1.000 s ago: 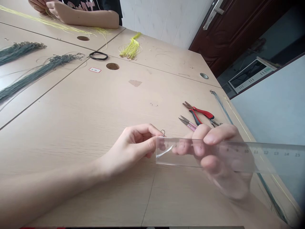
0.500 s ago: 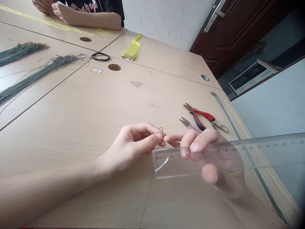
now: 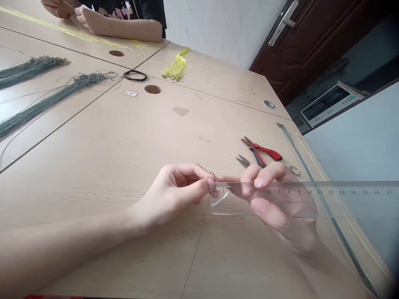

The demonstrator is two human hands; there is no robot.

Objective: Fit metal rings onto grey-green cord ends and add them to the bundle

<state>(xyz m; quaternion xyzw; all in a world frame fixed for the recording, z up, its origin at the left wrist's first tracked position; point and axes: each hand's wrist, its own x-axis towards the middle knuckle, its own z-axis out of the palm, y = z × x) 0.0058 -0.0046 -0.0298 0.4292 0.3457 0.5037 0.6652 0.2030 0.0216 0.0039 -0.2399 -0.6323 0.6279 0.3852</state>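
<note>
Between the thumb and forefinger of my left hand (image 3: pixel 174 193) a small dark metal hook (image 3: pixel 213 175) is pinched, its curved end sticking up. A thin dark line hangs down from those fingertips over the table. My right hand (image 3: pixel 277 199) grips a clear plastic ruler (image 3: pixel 339 199), fingers over its upper edge and the thumb seen through it. The ruler's zero end touches or nearly touches my left thumb tip, just below the hook. One right fingertip reaches to the hook behind the ruler.
Beyond my right hand lie red-black pliers (image 3: pixel 268 153) and scissors (image 3: pixel 245 161). Grey-green line bundles (image 3: pixel 46 99) lie left, a yellow bundle (image 3: pixel 177 66) farther back. A black loop (image 3: pixel 135 75) and tape ring (image 3: pixel 269 104) rest on the table (image 3: pixel 124 137). Opposite, a person's hands (image 3: pixel 82 16) hold yellow line.
The ruler has moved up and slightly right, now level, with its zero end against my left fingertips. My right thumb has risen towards the ruler. The view has shifted slightly.
</note>
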